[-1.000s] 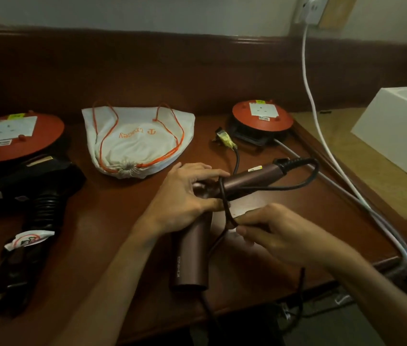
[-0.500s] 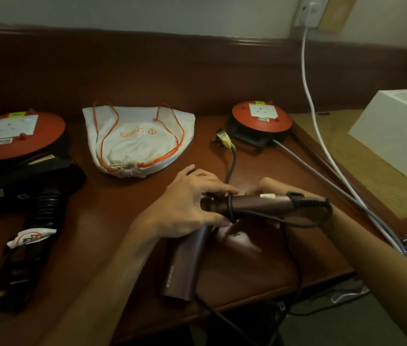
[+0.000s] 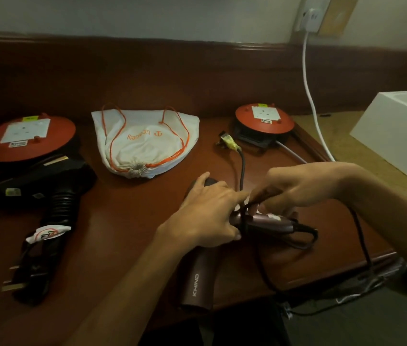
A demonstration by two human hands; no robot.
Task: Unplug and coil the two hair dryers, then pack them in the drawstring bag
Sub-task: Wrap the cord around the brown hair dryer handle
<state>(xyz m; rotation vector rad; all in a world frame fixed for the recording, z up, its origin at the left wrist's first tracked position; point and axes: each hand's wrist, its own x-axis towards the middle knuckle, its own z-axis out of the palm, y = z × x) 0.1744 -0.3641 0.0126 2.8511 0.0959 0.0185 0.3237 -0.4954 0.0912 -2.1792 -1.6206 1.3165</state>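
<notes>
A maroon hair dryer (image 3: 198, 280) lies on the wooden table (image 3: 122, 221), barrel toward me, handle pointing right. My left hand (image 3: 206, 216) grips it where barrel meets handle. My right hand (image 3: 294, 188) pinches its black cord (image 3: 358, 233) just above the handle, where one loop is wrapped. The cord's plug (image 3: 227, 143) lies unplugged near the right reel. A black hair dryer (image 3: 47, 193) with its cord wound on the handle and its plug (image 3: 16, 283) free lies at the left. The white drawstring bag (image 3: 145, 143) with orange cords lies pulled shut at the back centre.
Two red extension reels stand at the back, one at the left (image 3: 25, 138) and one at the right (image 3: 264, 119). A white cable (image 3: 309, 91) runs down from a wall socket (image 3: 312, 16). A white box (image 3: 397, 131) sits at the right. The table's front edge is near my arms.
My right hand has come from under the handle to above it, carrying the black cord over. The dryer has turned slightly, and my left hand has kept its grip.
</notes>
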